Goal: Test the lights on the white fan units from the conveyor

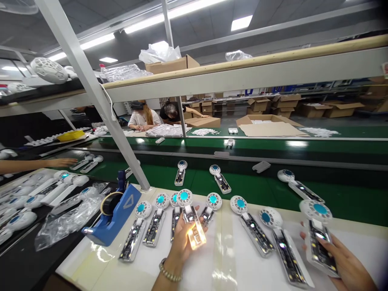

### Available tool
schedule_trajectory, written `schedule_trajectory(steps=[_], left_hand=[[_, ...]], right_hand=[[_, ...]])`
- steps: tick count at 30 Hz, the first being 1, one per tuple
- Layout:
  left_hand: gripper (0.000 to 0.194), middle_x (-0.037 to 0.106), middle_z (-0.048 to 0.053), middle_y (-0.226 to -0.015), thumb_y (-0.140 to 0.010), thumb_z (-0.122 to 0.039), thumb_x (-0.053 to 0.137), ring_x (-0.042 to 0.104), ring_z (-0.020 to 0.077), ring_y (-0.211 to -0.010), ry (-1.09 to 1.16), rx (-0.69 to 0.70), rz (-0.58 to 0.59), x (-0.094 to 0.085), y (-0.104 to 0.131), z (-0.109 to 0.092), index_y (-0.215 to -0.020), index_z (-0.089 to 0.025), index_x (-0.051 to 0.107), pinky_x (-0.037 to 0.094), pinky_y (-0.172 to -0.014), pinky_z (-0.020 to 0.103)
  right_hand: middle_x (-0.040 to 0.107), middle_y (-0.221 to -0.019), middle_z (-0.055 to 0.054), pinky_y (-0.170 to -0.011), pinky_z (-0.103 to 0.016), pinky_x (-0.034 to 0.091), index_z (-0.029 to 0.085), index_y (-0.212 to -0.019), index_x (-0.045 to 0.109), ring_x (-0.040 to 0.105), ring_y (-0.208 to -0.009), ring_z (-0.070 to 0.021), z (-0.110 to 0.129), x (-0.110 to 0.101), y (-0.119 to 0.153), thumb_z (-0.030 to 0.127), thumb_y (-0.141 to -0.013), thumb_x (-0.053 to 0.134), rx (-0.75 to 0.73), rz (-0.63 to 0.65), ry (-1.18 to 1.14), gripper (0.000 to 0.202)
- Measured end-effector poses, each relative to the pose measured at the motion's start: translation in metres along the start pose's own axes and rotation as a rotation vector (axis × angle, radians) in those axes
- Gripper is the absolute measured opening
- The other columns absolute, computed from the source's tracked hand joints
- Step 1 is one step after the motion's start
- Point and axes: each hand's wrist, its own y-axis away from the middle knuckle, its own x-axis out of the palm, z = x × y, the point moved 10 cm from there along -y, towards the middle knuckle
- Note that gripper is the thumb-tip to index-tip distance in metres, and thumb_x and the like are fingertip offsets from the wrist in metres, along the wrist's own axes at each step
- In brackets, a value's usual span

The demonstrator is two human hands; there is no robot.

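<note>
My left hand point(179, 242), a beaded bracelet at its wrist, is closed around a round-headed handheld device point(196, 232). Its head has a blue centre, and its handle glows warm yellow. At the right, my right hand point(348, 256) grips a second handheld device point(317, 211), its thumb on the exposed circuit board in the handle. More devices of the same kind lie in a row on the white bench top, among them one point(131, 238) at the left end and one point(256, 234) between my hands. Another device point(286, 254) lies close beside my right hand.
A blue tape dispenser point(113, 216) stands left of the row, beside crumpled plastic wrap point(69, 214). Beyond the bench runs a green conveyor point(163, 173) carrying several devices. Another person's hand point(62, 162) reaches in at the left. A metal post point(100, 97) and overhead shelf point(242, 76) cross the view.
</note>
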Motion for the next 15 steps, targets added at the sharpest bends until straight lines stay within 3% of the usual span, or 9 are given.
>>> schedule_trajectory(steps=[5,10,15], left_hand=[[0.050,0.046,0.007,-0.128,-0.065,-0.009,0.067,0.053,0.0258,-0.104,-0.016,0.029,-0.013,-0.0007,0.0000,-0.0032,-0.110,-0.021,0.049,0.051,-0.082,0.037],[0.063,0.048,0.007,-0.127,-0.060,-0.009,0.072,0.053,0.0263,-0.104,0.002,0.022,0.029,0.0015,-0.0003,-0.0027,-0.117,-0.022,0.047,0.050,-0.085,0.037],[0.070,0.049,0.011,-0.125,-0.055,-0.012,0.076,0.056,0.0274,-0.098,-0.015,0.058,0.028,-0.0010,-0.0019,-0.0019,-0.118,-0.021,0.048,0.051,-0.081,0.038]], right_hand=[[0.070,-0.096,-0.007,-0.061,-0.032,0.058,0.027,-0.124,0.047,0.067,-0.080,-0.0288,-0.0054,-0.0060,-0.0074,0.022,-0.056,0.075,0.068,0.033,-0.037,0.074],[0.064,-0.110,-0.011,-0.066,-0.036,0.058,0.025,-0.127,0.044,0.063,-0.091,-0.0326,-0.0041,-0.0029,-0.0097,0.021,-0.054,0.074,0.029,0.100,-0.063,0.079],[0.064,-0.112,-0.008,-0.069,-0.034,0.057,0.026,-0.128,0.041,0.061,-0.096,-0.0312,-0.0021,0.0030,-0.0026,0.022,-0.054,0.076,0.007,0.115,-0.048,0.082]])
